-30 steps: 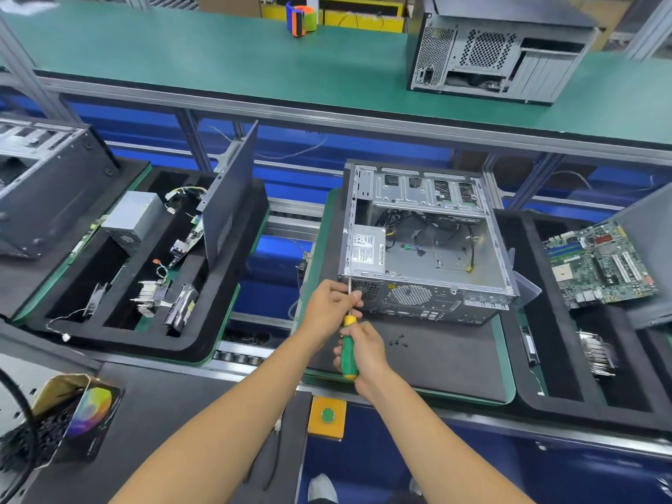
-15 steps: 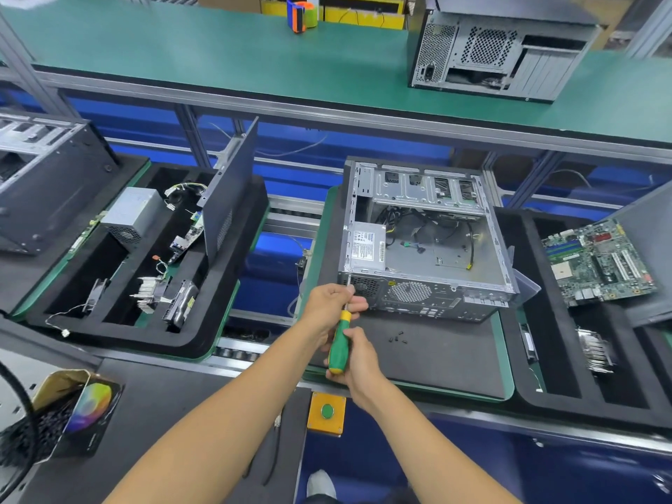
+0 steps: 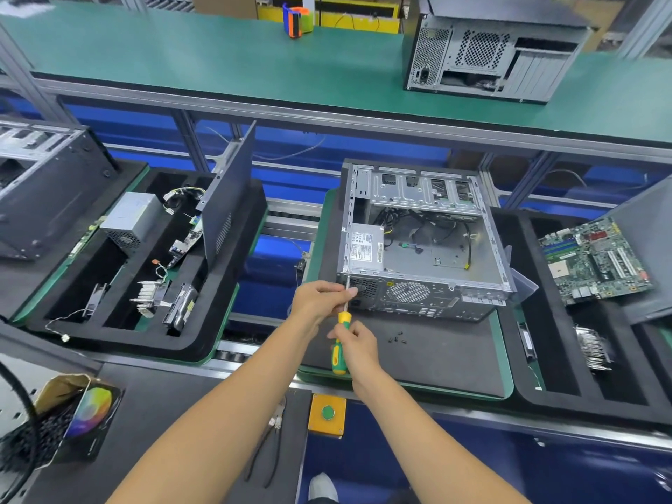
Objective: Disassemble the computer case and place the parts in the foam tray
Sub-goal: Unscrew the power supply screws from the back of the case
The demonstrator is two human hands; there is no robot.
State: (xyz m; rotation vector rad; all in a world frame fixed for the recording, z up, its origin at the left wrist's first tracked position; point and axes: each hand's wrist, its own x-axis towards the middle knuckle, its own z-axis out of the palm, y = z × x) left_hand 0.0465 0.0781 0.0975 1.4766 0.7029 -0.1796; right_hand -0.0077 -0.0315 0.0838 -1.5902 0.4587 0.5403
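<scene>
The left hand (image 3: 320,298) is pinching the metal shaft of the screwdriver (image 3: 341,343) while the right hand (image 3: 354,349) is gripping its green-and-yellow handle, the tip touching the computer case (image 3: 422,241) at its seven-o'clock corner; the foam tray (image 3: 120,343) is lying at nine o'clock.

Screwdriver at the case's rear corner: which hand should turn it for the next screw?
Right. The right hand already grips the green and yellow screwdriver handle. The left hand pinches the shaft near the tip at the computer case corner, so it is better placed to steady than to turn.
</scene>
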